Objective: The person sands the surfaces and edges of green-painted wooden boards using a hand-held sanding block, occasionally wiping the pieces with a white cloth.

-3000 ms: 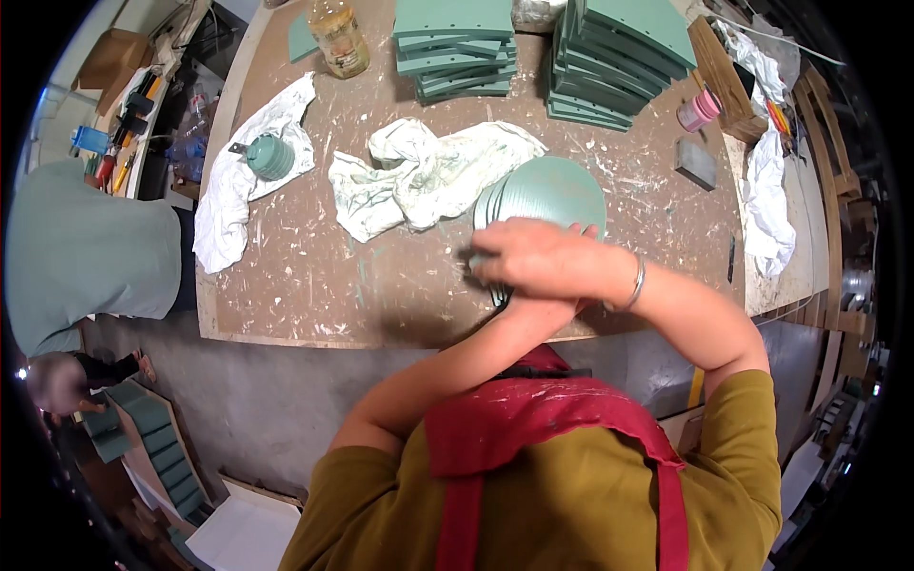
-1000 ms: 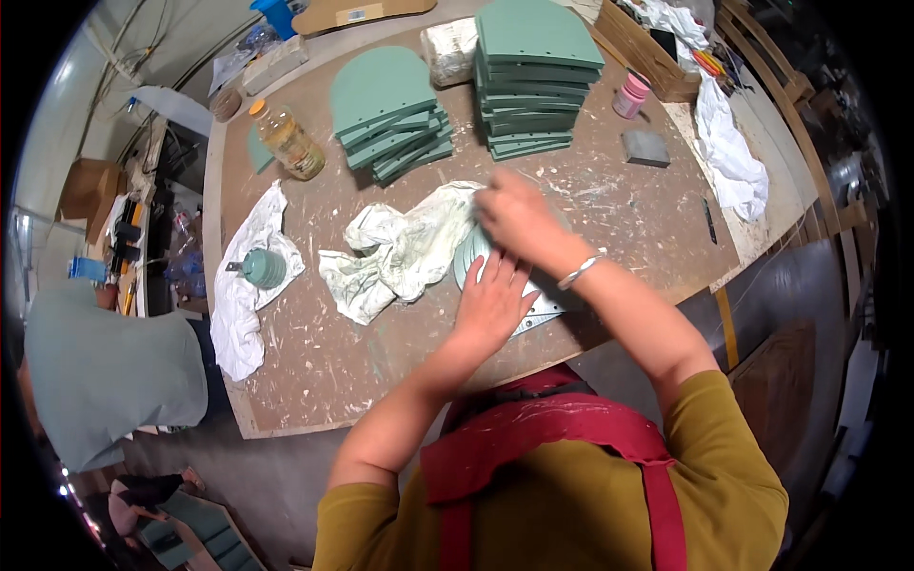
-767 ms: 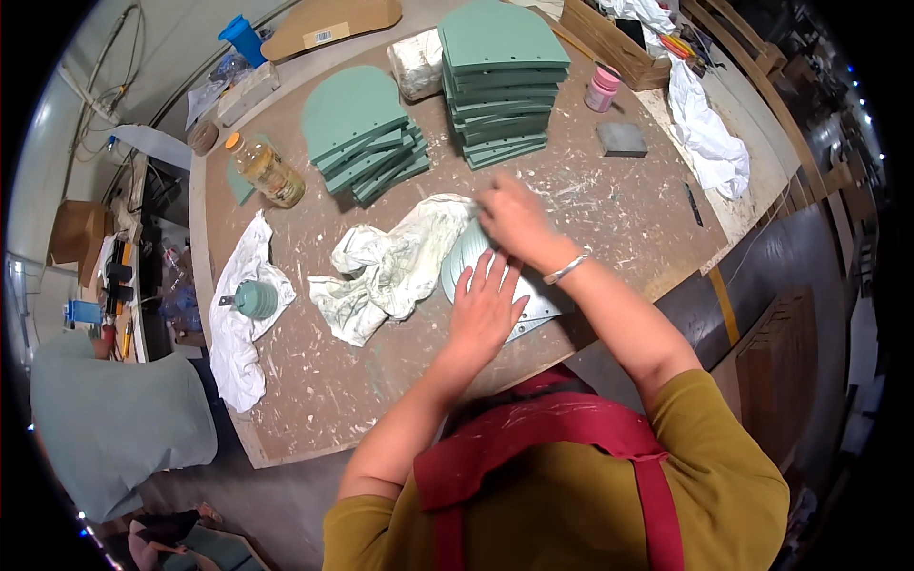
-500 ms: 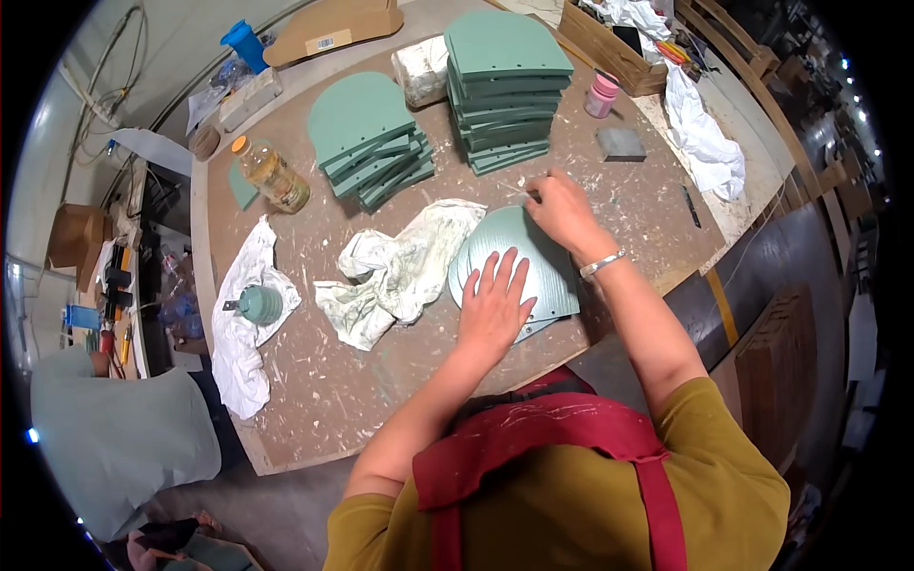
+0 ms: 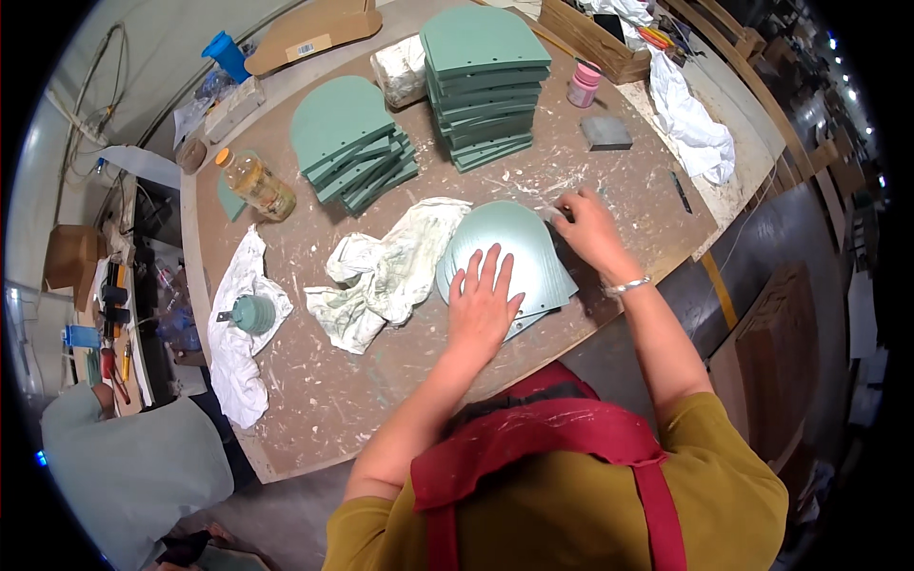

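A green panel (image 5: pixel 533 246) with a rounded far end and a straight, holed near edge lies before me, overlapping another panel (image 5: pixel 529 324) underneath. My left hand (image 5: pixel 483 306) rests flat on its left part, fingers spread. At the panel's right curved edge, my right hand (image 5: pixel 588 230) has its fingers pinched together. Something small and thin may be between them, but I cannot make it out. A white stained cloth (image 5: pixel 386 276) lies crumpled just left of the panels.
Two stacks of green panels, one lower (image 5: pixel 341 124) and one taller (image 5: pixel 486 43), stand at the back. Around them are a bottle (image 5: pixel 259 186), a pink jar (image 5: pixel 584 86), a grey block (image 5: pixel 606 133) and a green container (image 5: pixel 253 314) on cloth. Another person (image 5: pixel 133 466) is at lower left.
My right hand has slid along the curved edge from the panel's far end to its right side. The left hand stays pressed on the panel. The whole view has shifted slightly.
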The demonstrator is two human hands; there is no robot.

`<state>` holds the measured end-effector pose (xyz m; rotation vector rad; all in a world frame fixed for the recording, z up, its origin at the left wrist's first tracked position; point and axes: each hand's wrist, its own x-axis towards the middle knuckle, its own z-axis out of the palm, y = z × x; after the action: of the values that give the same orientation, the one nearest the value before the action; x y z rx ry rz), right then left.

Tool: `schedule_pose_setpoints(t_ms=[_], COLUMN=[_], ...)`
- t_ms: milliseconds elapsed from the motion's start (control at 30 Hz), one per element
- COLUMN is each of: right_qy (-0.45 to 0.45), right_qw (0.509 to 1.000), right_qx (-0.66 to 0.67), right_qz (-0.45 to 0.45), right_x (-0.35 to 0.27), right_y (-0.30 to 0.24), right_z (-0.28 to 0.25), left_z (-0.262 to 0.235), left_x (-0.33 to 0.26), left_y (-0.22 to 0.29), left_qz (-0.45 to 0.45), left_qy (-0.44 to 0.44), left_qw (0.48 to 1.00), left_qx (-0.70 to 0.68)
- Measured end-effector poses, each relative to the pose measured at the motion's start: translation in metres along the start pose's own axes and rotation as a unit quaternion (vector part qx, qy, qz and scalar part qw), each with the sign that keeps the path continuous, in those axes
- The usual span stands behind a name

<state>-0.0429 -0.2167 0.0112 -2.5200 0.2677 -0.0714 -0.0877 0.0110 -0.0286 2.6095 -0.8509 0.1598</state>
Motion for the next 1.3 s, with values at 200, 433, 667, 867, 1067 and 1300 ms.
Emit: schedule_pose_setpoints(t_ms=[200,433,667,867,1067,1300], right_qy=[-0.101,-0.207,-0.355,-0.407,-0.387,-0.445], right_qw=[0.976,0.92,0.835,0.821,0.793,0.799], right_qx=[0.175,0.21,0.168,0.053,0.166,0.111], right_qz=[-0.079,-0.256,-0.386,-0.397,-0.44,-0.389], right_x=[0.05,0.103,0.133,0.145,0.149,0.157], right_y=[0.024,0.021,0.003,0.004,-0.001,0.027], right_z=[-0.009,0.006,0.018,-0.015,0.011,-0.016], left_z=[-0.031,-0.002,0.003,-0.003,-0.002,-0.004], left_x=[0.03,0.033,0.036,0.038,0.039,0.039], left_y=[0.005,0.013,0.014,0.018,0.018,0.021], left_qz=[-0.05,-0.085,-0.088,-0.104,-0.099,-0.083], left_qy=[-0.025,0.027,0.022,0.014,0.012,-0.001], left_qw=[0.997,0.996,0.995,0.994,0.995,0.996], left_qx=[-0.054,0.015,0.04,0.023,0.027,0.011])
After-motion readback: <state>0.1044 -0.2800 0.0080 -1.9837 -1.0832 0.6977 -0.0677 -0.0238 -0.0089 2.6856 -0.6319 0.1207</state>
